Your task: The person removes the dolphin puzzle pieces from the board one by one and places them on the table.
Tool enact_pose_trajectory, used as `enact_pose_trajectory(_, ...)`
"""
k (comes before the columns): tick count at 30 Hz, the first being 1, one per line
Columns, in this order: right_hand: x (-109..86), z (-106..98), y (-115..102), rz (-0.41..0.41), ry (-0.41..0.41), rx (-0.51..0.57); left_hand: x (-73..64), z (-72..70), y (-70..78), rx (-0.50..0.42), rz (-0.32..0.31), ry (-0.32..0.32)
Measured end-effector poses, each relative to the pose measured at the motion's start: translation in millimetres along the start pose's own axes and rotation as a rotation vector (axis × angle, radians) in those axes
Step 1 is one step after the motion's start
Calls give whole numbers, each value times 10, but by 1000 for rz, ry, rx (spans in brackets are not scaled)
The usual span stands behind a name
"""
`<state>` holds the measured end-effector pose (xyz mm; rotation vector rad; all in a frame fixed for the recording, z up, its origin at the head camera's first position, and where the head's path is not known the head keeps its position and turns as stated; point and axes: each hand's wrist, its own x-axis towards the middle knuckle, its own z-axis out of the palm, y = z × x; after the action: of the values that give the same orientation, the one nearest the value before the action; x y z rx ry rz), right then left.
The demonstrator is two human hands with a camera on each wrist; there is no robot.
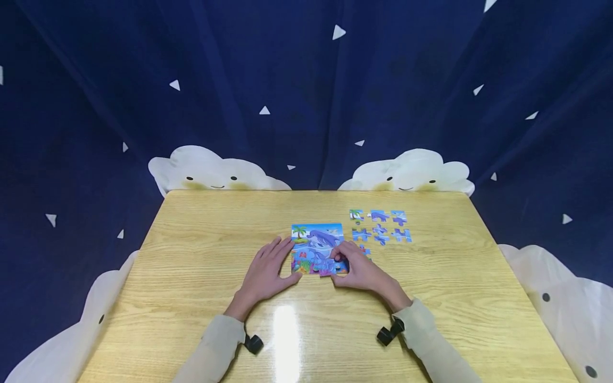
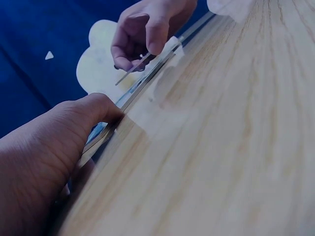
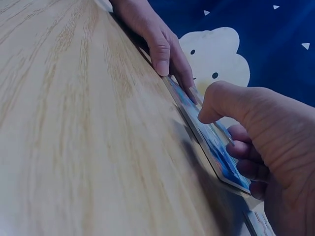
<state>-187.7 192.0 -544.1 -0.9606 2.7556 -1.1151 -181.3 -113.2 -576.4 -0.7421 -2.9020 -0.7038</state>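
Observation:
A dolphin picture jigsaw puzzle (image 1: 318, 232) lies flat on the wooden table. Beside its left edge, my left hand (image 1: 265, 270) steadies it with extended fingers, the thumb touching near the lower left corner. My right hand (image 1: 360, 271) is over the lower right part, pinching a puzzle piece (image 1: 326, 267) between thumb and fingers. In the left wrist view that puzzle piece (image 2: 129, 75) appears edge-on, tilted and held just above the board. The curled fingers and thumb of the right hand (image 3: 266, 128) hide part of the puzzle in the right wrist view.
Several loose puzzle pieces (image 1: 380, 232) are laid out in rows to the right of the puzzle. One more loose piece (image 1: 365, 250) is partly covered by the right hand. Behind the table (image 1: 206, 223) hangs a dark blue curtain (image 1: 306, 80) with white clouds.

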Motion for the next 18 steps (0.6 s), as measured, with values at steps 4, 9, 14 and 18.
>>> enact_pose_trajectory(4, -17, -1, 29, -12, 24, -1, 1, 2, -2, 8, -2, -1)
enact_pose_trajectory(9, -44, 2, 58, -48, 56, 11, -4, 8, -4, 8, -8, -4)
enact_pose_trajectory(14, -92, -28, 67, -38, 70, 23, -13, 14, -4, -1, -6, -2)
enact_pose_trajectory(18, -141, -60, 82, 11, 83, 28, -17, 9, 0, -12, 0, 5)
